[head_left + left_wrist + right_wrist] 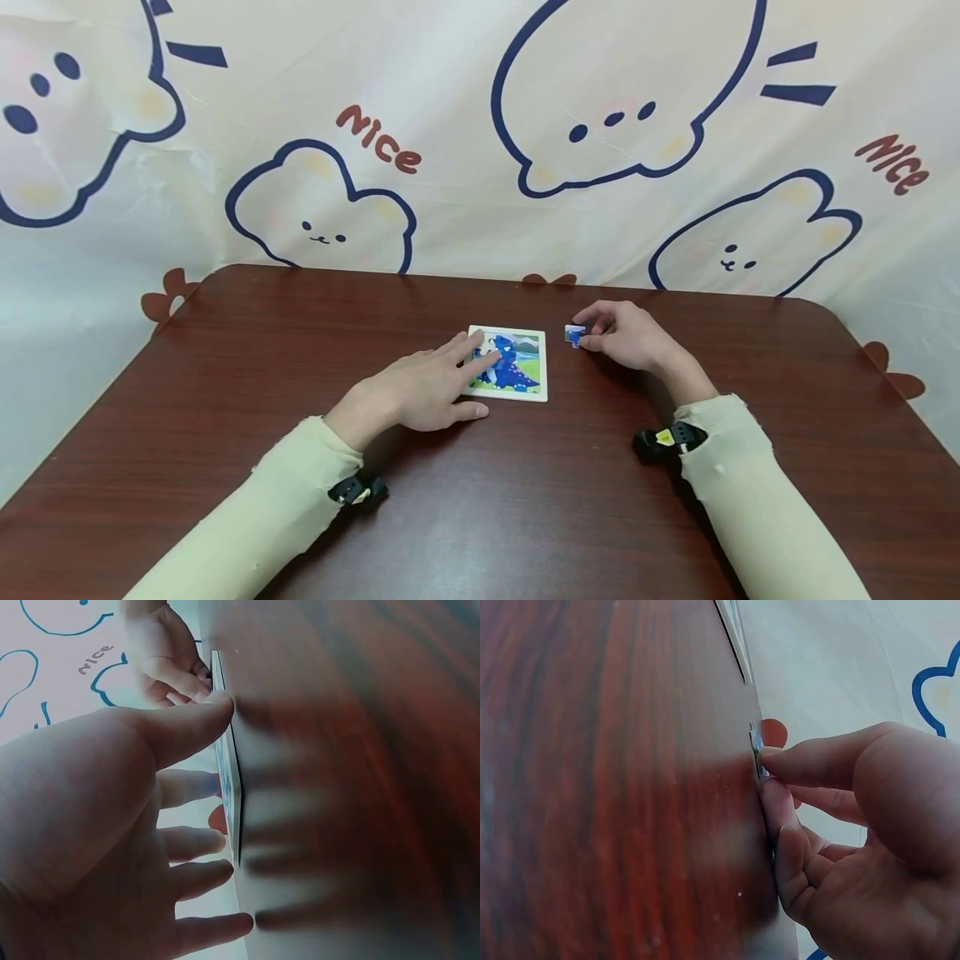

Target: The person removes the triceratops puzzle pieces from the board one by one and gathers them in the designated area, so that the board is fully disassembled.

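A small jigsaw puzzle point(525, 362) in a white frame, its picture a blue dinosaur on green, lies on the brown table. My left hand point(423, 387) reaches over its left side with fingers spread, fingertips at the picture. Seen from the left wrist, the thumb and fingers are extended along the thin edge of the puzzle point(235, 799). Just right of the frame, my right hand point(628, 335) pinches a loose puzzle piece point(573, 334) with blue on it. The right wrist view has this piece point(755, 744) between thumb and fingers, low at the tabletop.
The dark wood table point(480, 517) has rounded far corners. Behind it hangs a pale curtain point(457, 200) printed with cartoon outlines and the word "Nice". A black strap device sits at each wrist, over the light sleeves point(738, 467).
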Demonstrator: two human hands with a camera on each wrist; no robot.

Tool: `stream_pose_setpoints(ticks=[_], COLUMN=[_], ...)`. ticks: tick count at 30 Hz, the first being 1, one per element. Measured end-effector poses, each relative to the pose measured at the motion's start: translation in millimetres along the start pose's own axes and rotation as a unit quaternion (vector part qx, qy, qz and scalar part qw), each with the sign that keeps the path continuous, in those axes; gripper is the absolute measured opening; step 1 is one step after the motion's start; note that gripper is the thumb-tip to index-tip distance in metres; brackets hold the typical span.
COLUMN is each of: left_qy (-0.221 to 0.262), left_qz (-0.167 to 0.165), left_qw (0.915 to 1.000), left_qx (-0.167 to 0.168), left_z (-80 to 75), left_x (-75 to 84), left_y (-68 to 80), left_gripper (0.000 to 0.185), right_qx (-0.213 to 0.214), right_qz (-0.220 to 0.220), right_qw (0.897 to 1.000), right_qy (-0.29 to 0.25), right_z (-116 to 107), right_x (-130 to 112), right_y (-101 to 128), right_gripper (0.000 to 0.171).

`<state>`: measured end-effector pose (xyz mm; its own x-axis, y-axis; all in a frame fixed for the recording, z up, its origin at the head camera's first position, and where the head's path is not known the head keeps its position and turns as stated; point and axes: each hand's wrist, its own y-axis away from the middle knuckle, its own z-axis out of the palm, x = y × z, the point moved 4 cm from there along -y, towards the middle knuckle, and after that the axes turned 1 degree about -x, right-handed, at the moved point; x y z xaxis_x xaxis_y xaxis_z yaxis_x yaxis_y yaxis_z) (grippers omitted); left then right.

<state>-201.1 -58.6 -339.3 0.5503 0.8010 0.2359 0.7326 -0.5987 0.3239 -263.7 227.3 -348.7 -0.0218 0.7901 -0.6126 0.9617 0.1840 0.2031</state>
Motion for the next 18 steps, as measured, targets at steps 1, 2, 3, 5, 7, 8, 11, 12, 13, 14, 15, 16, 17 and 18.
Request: stream_pose_setpoints(ticks=[1, 2, 3, 5, 7, 8, 11, 12, 13, 14, 15, 16, 17, 18], left_qy=[0.000, 0.000, 0.000, 0.000, 0.001, 0.001, 0.001, 0.000, -0.001, -0.002, -0.002, -0.002, -0.002, -0.003], left_qz=[0.001, 0.000, -0.001, -0.003, -0.003, -0.002, -0.001, -0.001, -0.002, -0.002, -0.003, -0.003, -0.004, -0.005], left_qw=[1.0000, 1.0000, 1.0000, 0.9999, 0.9999, 0.9999, 0.9999, 0.9999, 0.9998, 0.9998, 0.9998, 0.9998, 0.9998, 0.9997], left_qx=[-0.002, -0.005, -0.008, -0.010, -0.011, -0.012, -0.015, -0.016, -0.018, -0.019, -0.019, -0.020, -0.021, -0.022], left_z=[0.0, 0.0, 0.0, 0.0, 0.1, 0.2, 0.7, 0.7, 0.8, 0.8, 0.8, 0.8, 0.9, 0.9], left_x=[0.7, 1.3, 1.7, 2.4, 2.7, 2.7, 2.8, 2.8, 2.8, 2.8, 2.9, 2.9, 2.9, 2.8], left_y=[-0.3, -0.7, -1.1, -1.8, -2.3, -2.5, -3.0, -3.1, -3.1, -3.1, -3.1, -3.2, -3.2, -3.2], left_gripper=[0.078, 0.078, 0.078, 0.078, 0.078, 0.078, 0.079, 0.079, 0.079, 0.079, 0.079, 0.079, 0.079, 0.079], right_qx=[0.000, 0.000, -0.001, -0.002, -0.002, -0.003, -0.006, -0.006, -0.006, -0.007, -0.006, -0.005, -0.002, 0.001], right_qz=[0.000, 0.000, 0.001, 0.004, 0.006, 0.007, 0.009, 0.009, 0.009, 0.009, 0.010, 0.010, 0.010, 0.009], right_qw=[1.000, 1.000, 1.000, 1.000, 1.000, 1.000, 1.000, 1.000, 1.000, 1.000, 1.000, 1.000, 1.000, 1.000], right_qy=[0.001, 0.000, 0.000, -0.001, -0.003, -0.003, -0.001, 0.000, 0.003, 0.005, 0.007, 0.009, 0.012, 0.014], right_z=[0.2, 0.4, 0.5, 0.7, 0.6, 0.5, -0.2, -0.4, -0.5, -0.6, -0.7, -0.6, -0.6, -0.4], right_x=[0.0, -0.1, 0.0, 0.1, 0.1, 0.1, -0.7, -1.5, -2.7, -4.1, -5.5, -7.2, -9.0, -10.9], right_y=[-0.2, -0.4, -0.6, -1.0, -1.2, -1.4, -1.9, -2.1, -2.5, -2.9, -3.5, -4.1, -4.8, -5.7], right_gripper=[0.035, 0.035, 0.035, 0.035, 0.035, 0.035, 0.035, 0.035, 0.035, 0.035, 0.036, 0.036, 0.036, 0.036])
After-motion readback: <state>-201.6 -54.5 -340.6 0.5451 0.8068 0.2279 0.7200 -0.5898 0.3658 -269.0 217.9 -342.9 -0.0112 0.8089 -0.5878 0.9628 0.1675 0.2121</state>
